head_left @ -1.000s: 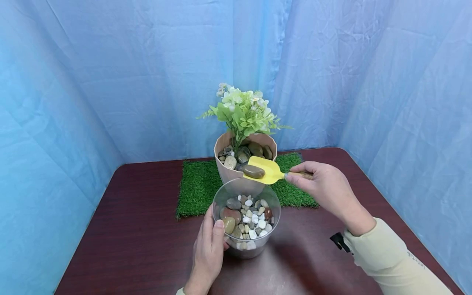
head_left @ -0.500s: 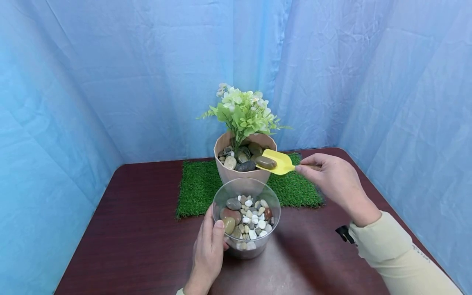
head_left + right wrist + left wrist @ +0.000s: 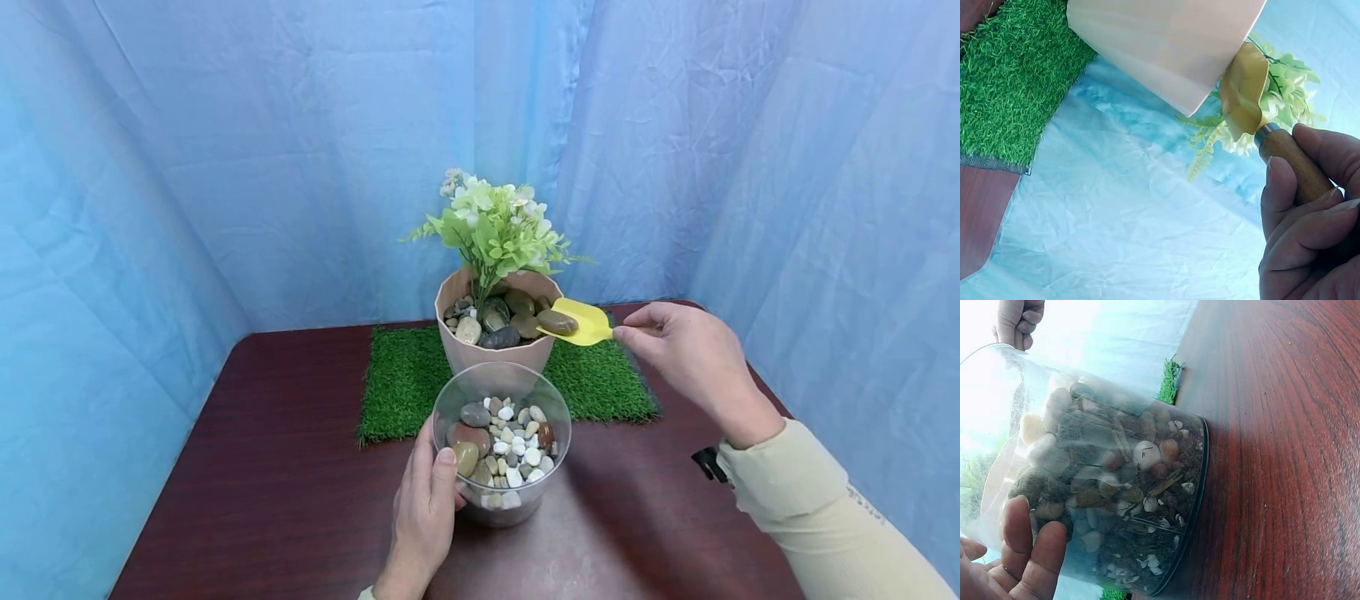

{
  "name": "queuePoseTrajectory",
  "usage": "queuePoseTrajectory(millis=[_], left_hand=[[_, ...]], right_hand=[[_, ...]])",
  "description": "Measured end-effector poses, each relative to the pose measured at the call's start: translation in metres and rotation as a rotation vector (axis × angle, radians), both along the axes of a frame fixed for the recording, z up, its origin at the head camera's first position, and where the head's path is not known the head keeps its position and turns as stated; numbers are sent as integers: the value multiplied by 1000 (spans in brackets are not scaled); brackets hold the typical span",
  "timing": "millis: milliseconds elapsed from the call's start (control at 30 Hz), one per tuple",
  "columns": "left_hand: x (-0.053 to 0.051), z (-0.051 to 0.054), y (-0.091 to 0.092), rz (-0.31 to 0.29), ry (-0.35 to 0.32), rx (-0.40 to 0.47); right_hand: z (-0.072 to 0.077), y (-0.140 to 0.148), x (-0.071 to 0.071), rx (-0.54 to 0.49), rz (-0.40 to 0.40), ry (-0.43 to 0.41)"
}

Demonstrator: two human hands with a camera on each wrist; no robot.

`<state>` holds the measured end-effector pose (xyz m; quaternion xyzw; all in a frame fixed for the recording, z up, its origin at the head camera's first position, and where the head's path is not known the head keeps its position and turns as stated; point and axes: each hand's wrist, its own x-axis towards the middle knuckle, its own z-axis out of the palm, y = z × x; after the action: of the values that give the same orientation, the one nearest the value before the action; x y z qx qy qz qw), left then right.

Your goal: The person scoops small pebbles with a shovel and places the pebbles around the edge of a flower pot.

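In the head view my right hand (image 3: 697,358) holds a small yellow trowel (image 3: 596,325) by its wooden handle (image 3: 1297,165). A smooth brown stone (image 3: 557,322) lies on the blade, at the right rim of a beige flowerpot (image 3: 536,357). Inside the pot are several large stones (image 3: 499,337) and a leafy plant with white flowers (image 3: 498,221). Nearer to me, my left hand (image 3: 423,504) grips the left side of a clear plastic bucket (image 3: 510,512), thumb at its rim. Pebbles (image 3: 517,450) and a few bigger stones fill its lower part.
Under the pot lies a mat of artificial grass (image 3: 405,375) on a dark red wooden table (image 3: 285,467). Blue curtains (image 3: 337,167) enclose the table's back and sides. The bucket stands just in front of the pot.
My right hand has moved right and slightly away from me, carrying the trowel and stone from the pot's front to its right rim. The left hand and bucket stay put.
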<state>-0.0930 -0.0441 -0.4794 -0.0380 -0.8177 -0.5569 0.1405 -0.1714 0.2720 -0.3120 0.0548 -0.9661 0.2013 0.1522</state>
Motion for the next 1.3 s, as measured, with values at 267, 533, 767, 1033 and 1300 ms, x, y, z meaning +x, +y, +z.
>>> queuePoseTrajectory(millis=[267, 533, 767, 1033, 1300], left_hand=[[0, 0, 0, 0, -7, -2], [0, 0, 0, -1, -14, 5], [0, 0, 0, -5, -9, 7], [0, -1, -1, -6, 4, 4], [0, -1, -1, -8, 3, 6]], right_hand=[[3, -1, -1, 23, 9, -8], [7, -2, -1, 41, 2, -16], [13, -4, 1, 69, -9, -27], [18, -6, 3, 101, 3, -11], [23, -8, 4, 107, -6, -44]])
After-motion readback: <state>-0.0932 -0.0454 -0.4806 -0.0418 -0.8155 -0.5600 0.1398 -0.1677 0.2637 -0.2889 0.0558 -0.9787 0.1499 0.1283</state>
